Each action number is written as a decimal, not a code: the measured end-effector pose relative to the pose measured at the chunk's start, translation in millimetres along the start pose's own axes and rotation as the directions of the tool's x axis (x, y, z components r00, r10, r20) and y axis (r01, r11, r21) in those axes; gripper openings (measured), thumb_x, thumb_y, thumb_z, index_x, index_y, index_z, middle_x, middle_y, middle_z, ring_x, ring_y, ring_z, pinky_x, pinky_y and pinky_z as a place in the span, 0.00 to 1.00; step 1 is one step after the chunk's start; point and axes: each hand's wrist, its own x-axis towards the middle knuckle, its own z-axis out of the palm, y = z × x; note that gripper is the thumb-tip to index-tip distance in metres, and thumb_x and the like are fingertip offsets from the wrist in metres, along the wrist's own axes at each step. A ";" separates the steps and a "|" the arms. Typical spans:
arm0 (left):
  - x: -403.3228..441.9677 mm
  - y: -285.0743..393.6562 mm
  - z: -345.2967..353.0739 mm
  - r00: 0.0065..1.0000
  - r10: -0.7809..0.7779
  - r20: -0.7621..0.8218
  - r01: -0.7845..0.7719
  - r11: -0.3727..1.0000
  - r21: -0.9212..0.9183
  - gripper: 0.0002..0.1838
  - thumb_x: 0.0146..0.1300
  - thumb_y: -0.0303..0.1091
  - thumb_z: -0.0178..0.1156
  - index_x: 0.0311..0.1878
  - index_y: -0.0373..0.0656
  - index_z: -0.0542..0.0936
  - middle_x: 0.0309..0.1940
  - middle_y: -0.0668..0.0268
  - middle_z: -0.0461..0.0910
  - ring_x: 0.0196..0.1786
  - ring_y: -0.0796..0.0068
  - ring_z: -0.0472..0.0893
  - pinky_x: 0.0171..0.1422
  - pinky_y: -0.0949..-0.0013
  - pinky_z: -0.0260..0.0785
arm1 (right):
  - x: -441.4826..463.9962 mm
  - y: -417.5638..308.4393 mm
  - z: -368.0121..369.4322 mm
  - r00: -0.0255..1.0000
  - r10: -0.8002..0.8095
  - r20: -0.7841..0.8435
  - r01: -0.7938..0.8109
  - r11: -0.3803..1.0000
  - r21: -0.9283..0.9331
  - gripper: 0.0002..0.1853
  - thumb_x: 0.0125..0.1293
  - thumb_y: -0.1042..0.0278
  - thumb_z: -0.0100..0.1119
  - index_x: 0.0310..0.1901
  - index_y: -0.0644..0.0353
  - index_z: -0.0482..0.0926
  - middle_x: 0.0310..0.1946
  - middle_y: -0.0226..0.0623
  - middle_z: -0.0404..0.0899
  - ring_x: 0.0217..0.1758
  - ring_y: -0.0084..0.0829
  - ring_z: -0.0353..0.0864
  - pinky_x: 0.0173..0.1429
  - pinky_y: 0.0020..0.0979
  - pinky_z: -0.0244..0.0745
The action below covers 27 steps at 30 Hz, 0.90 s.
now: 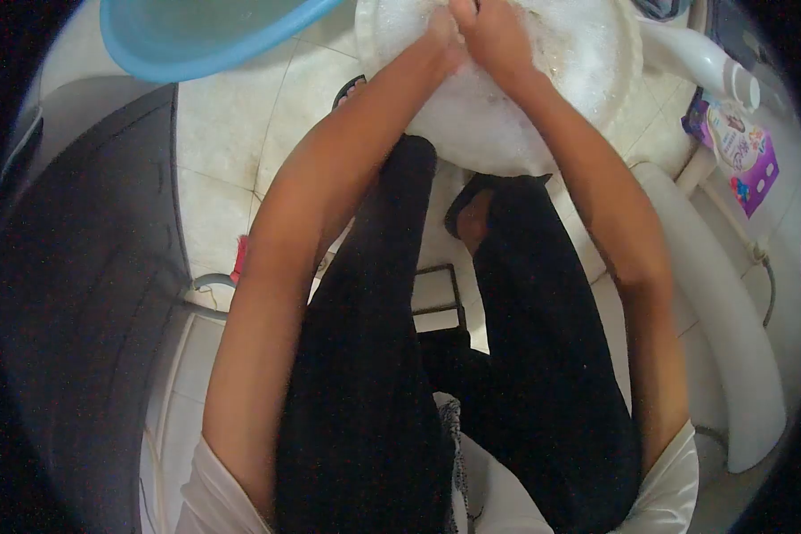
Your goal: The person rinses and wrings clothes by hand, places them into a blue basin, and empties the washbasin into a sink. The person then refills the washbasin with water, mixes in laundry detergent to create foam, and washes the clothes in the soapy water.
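Note:
A round, pale basin full of white suds stands on the floor in front of my knees. Both hands are together over the foam, at the top edge of the view. My right hand is closed, its fingers curled against the left; whatever it grips is hidden. My left hand is blurred and partly covered by foam, so its fingers do not show clearly.
A blue tub stands at the upper left. On the right are a white bottle with a cap and a purple packet. A dark panel fills the left side. Pale tiles cover the floor.

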 end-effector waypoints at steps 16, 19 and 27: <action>-6.6 1.6 1.4 1.000 0.020 0.013 -0.020 1.000 -0.001 0.24 0.79 0.50 0.41 0.53 0.47 0.83 0.46 0.62 0.85 0.46 0.60 0.84 0.54 0.57 0.79 | -15.9 -30.7 -3.7 0.987 0.130 -0.094 -0.117 0.984 0.132 0.18 0.76 0.61 0.51 0.50 0.71 0.78 0.51 0.65 0.80 0.58 0.62 0.78 0.62 0.51 0.73; -6.3 1.2 -0.4 0.999 0.033 0.017 -0.033 0.999 -0.012 0.23 0.79 0.50 0.42 0.51 0.47 0.84 0.44 0.62 0.86 0.45 0.61 0.84 0.52 0.58 0.80 | -10.4 -55.7 -48.6 0.919 0.383 0.097 -0.388 0.831 0.397 0.17 0.75 0.62 0.51 0.51 0.70 0.78 0.51 0.65 0.80 0.58 0.61 0.79 0.61 0.50 0.74; 13.9 -9.6 -16.2 0.997 0.074 -0.011 -0.074 0.997 -0.019 0.22 0.78 0.49 0.43 0.47 0.48 0.85 0.40 0.64 0.86 0.41 0.62 0.84 0.48 0.59 0.81 | 23.9 49.2 24.6 0.950 0.239 -0.202 -0.165 0.931 0.327 0.16 0.74 0.64 0.52 0.48 0.71 0.77 0.48 0.68 0.80 0.53 0.62 0.80 0.59 0.54 0.75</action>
